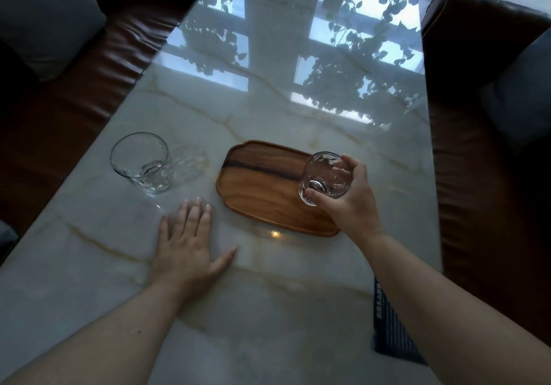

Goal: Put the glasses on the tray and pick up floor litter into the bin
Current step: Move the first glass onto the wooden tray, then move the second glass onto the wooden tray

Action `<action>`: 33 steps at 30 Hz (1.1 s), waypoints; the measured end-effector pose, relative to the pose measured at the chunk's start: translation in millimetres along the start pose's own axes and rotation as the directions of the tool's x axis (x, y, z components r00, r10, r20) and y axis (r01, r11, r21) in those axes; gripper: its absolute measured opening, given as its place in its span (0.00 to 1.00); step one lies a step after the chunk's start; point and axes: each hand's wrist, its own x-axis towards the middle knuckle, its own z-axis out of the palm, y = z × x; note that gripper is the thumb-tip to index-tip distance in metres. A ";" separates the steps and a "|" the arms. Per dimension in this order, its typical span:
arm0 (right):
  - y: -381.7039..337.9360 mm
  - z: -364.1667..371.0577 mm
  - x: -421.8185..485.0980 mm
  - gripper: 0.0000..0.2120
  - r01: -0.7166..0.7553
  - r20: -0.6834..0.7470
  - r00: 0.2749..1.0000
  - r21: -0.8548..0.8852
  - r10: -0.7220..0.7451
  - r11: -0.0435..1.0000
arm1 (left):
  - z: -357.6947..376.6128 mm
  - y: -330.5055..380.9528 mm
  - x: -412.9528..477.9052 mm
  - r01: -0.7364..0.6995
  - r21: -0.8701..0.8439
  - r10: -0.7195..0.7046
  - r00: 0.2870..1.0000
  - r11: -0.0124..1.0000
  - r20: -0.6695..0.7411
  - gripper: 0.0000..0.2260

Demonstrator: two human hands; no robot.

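Note:
A wooden tray (262, 187) lies in the middle of a glossy marble table (268, 310). My right hand (348, 202) grips a small clear glass (320, 177) and holds it over the tray's right end; whether it touches the wood I cannot tell. A taller clear glass (143, 162) stands upright on the table, left of the tray and apart from it. My left hand (190, 247) rests flat on the marble, fingers spread, just below the tall glass and left of the tray's near corner. No litter or bin is in view.
Brown leather seats run along both long sides of the table, left (89, 92) and right (483, 161), with grey cushions on them. A dark patterned item (393, 334) lies at the table's right edge under my right forearm. The far tabletop reflects a window and leaves.

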 end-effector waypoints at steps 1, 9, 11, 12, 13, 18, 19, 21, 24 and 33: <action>-0.4 0.7 0.1 0.45 -0.006 0.007 1.000 -0.001 0.006 1.000 | 0.5 -0.5 -0.3 0.000 0.001 0.000 1.000 1.000 -0.004 0.42; -22.5 -8.7 -40.1 0.36 0.381 -0.082 0.912 -0.194 -0.401 0.904 | 3.3 -1.9 0.1 -0.002 0.020 0.002 1.000 1.000 -0.015 0.42; -23.6 4.5 -63.8 0.30 0.522 0.057 0.851 -0.188 -0.521 0.832 | 1.9 -0.5 0.5 0.002 0.019 -0.002 1.000 1.000 -0.016 0.43; -22.7 13.7 -74.4 0.29 0.570 0.159 0.821 -0.181 -0.548 0.802 | 1.4 0.0 0.2 0.002 0.023 -0.002 1.000 1.000 -0.013 0.43; -20.8 23.5 -83.0 0.28 0.601 0.266 0.791 -0.171 -0.551 0.781 | 0.6 0.1 -0.3 0.001 0.025 -0.001 1.000 1.000 -0.008 0.43; -9.7 68.4 -93.4 0.28 0.625 0.613 0.666 -0.147 -0.426 0.766 | -7.5 -9.7 1.1 -0.034 -0.036 0.037 0.997 0.999 0.072 0.43; -8.3 75.8 -92.1 0.28 0.650 0.653 0.638 -0.170 -0.409 0.741 | -12.0 -14.8 1.4 -0.056 -0.063 0.062 0.993 0.996 0.098 0.42; -3.4 84.7 -89.6 0.29 0.721 0.712 0.582 -0.229 -0.393 0.654 | -22.8 -24.4 -1.2 -0.114 -0.127 0.129 0.985 0.985 0.117 0.38; 3.8 90.6 -90.1 0.33 0.772 0.741 0.556 -0.292 -0.378 0.564 | -40.1 -45.8 -18.1 -0.128 -0.097 0.130 0.991 0.987 0.015 0.30; 8.7 93.9 -89.2 0.36 0.779 0.737 0.552 -0.288 -0.390 0.558 | -91.7 -90.5 -17.2 0.178 -0.308 -0.273 0.914 0.934 -0.301 0.42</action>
